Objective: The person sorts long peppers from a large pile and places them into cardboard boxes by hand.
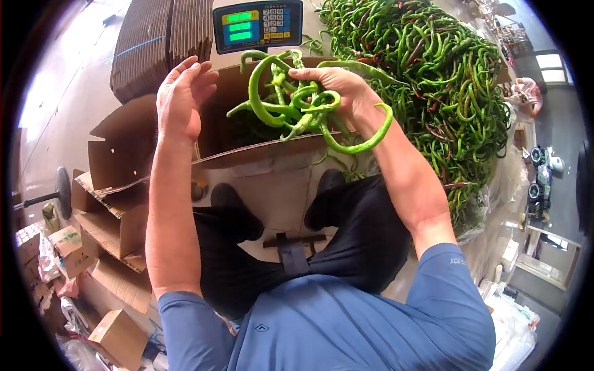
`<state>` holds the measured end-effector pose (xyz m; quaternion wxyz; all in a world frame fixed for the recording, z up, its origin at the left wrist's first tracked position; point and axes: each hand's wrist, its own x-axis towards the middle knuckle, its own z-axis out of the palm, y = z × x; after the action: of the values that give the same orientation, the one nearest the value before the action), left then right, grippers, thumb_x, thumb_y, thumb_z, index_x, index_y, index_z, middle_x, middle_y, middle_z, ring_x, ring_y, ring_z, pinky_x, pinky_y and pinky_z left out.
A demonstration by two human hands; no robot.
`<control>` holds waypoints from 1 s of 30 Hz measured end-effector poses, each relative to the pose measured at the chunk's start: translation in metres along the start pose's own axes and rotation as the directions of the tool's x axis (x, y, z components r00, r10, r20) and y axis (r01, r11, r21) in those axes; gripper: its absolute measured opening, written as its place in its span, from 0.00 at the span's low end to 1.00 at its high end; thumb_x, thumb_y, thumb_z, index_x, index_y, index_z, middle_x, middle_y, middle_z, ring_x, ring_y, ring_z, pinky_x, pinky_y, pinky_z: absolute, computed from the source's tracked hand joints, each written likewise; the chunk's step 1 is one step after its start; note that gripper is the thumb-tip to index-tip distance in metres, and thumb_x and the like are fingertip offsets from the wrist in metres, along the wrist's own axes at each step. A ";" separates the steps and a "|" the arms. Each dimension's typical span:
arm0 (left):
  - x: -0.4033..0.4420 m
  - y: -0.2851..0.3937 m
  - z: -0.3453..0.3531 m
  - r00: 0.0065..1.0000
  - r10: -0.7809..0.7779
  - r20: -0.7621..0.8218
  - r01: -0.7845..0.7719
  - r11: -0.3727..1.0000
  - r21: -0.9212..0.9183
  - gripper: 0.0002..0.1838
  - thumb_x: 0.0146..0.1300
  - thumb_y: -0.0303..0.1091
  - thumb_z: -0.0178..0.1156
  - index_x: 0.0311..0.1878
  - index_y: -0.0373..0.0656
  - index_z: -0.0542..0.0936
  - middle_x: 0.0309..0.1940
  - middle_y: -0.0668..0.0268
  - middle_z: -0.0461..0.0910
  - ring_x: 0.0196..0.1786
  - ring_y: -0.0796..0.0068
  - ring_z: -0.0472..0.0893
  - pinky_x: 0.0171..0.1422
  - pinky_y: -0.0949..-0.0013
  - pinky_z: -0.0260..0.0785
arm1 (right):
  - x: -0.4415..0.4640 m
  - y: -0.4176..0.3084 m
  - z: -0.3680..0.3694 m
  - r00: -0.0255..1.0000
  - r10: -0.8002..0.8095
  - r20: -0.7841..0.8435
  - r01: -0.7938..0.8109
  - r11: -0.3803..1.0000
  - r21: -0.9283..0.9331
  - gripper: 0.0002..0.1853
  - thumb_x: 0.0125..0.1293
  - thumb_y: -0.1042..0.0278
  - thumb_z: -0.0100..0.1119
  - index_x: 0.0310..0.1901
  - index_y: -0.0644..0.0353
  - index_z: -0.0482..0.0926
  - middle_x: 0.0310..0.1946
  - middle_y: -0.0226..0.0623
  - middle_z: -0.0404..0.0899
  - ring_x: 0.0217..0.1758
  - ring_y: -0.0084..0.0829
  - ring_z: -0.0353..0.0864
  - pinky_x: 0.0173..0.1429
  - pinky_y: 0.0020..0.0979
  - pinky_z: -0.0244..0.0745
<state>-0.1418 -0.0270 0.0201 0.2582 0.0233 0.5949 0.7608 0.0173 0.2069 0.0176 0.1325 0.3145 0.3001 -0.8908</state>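
Long curly green chili peppers point(266, 93) dangle in a loose bunch from my right hand point(340, 83), whose thumb presses across them. They hang above an open cardboard box point(247, 151) set in front of my knees. The inside of the box is dark, with some green showing through the bunch. My left hand point(182, 99) is raised over the box's left end, its fingers slightly curled and apart, holding nothing. A big heap of the same peppers point(427, 74), mostly green with a few red ones, lies to the right of the box.
A digital scale display point(258, 26) with lit green readouts stands just beyond the box. Stacked flattened cardboard point(142, 49) is at the far left. Open cardboard boxes point(114, 216) sit beside my left arm. Another person point(528, 96) is at the far right, beyond the heap.
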 end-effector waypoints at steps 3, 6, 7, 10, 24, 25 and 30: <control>-0.006 0.004 0.009 0.999 0.035 0.039 -0.038 0.997 0.071 0.17 0.71 0.32 0.60 0.60 0.38 0.77 0.49 0.59 0.85 0.45 0.70 0.86 0.52 0.69 0.77 | -0.008 0.001 0.001 1.000 0.011 0.013 -0.011 1.000 -0.029 0.10 0.70 0.71 0.63 0.48 0.68 0.79 0.38 0.47 0.86 0.36 0.38 0.89 0.41 0.46 0.91; -0.016 0.003 0.018 0.981 0.102 0.165 -0.135 0.971 0.199 0.16 0.71 0.34 0.62 0.58 0.38 0.80 0.49 0.63 0.85 0.48 0.75 0.84 0.54 0.70 0.75 | -0.002 0.006 -0.010 1.000 -0.013 0.006 0.013 0.999 -0.043 0.10 0.70 0.72 0.63 0.46 0.69 0.79 0.38 0.45 0.85 0.34 0.36 0.88 0.40 0.44 0.90; -0.019 0.002 0.019 0.966 0.123 0.225 -0.176 0.956 0.235 0.16 0.71 0.35 0.62 0.57 0.38 0.81 0.49 0.64 0.85 0.49 0.76 0.83 0.54 0.71 0.74 | 0.003 0.008 -0.015 1.000 -0.006 0.030 0.007 0.999 -0.040 0.10 0.70 0.72 0.63 0.46 0.69 0.79 0.37 0.45 0.85 0.33 0.35 0.87 0.40 0.43 0.90; -0.028 0.001 0.023 0.897 0.218 0.384 -0.348 0.885 0.310 0.19 0.73 0.40 0.59 0.59 0.37 0.81 0.47 0.65 0.85 0.50 0.77 0.81 0.55 0.70 0.73 | 0.000 0.016 -0.015 0.998 -0.019 -0.054 0.015 0.997 -0.082 0.11 0.71 0.69 0.64 0.48 0.67 0.81 0.36 0.40 0.85 0.29 0.28 0.84 0.31 0.30 0.84; -0.117 -0.026 0.058 0.557 0.067 0.828 -0.824 -0.087 0.560 0.50 0.42 0.33 0.77 0.73 0.49 0.68 0.75 0.55 0.63 0.75 0.46 0.65 0.76 0.45 0.58 | 0.021 0.051 -0.013 0.974 -0.098 -0.206 0.073 0.990 -0.125 0.09 0.72 0.62 0.63 0.45 0.58 0.82 0.35 0.36 0.82 0.35 0.31 0.82 0.38 0.39 0.82; -0.110 -0.032 0.060 0.571 0.086 0.817 -0.812 -0.086 0.577 0.49 0.41 0.29 0.75 0.73 0.51 0.68 0.73 0.55 0.65 0.73 0.48 0.67 0.72 0.47 0.64 | 0.023 0.051 -0.017 0.980 -0.121 -0.161 0.107 0.990 -0.089 0.09 0.73 0.61 0.61 0.44 0.59 0.81 0.37 0.37 0.82 0.36 0.31 0.83 0.40 0.40 0.83; -0.080 -0.033 0.059 0.483 0.115 0.868 -0.869 0.189 0.458 0.46 0.42 0.27 0.74 0.70 0.54 0.71 0.71 0.56 0.67 0.63 0.50 0.78 0.58 0.54 0.78 | 0.018 0.043 -0.012 0.981 -0.130 -0.143 0.127 0.991 -0.028 0.11 0.77 0.62 0.50 0.46 0.60 0.78 0.40 0.38 0.81 0.42 0.31 0.82 0.50 0.39 0.83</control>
<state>-0.0402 -0.0022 0.0287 0.1035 0.6389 0.7044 0.2913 0.0279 0.1795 -0.0206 0.0556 0.3567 0.3368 -0.8696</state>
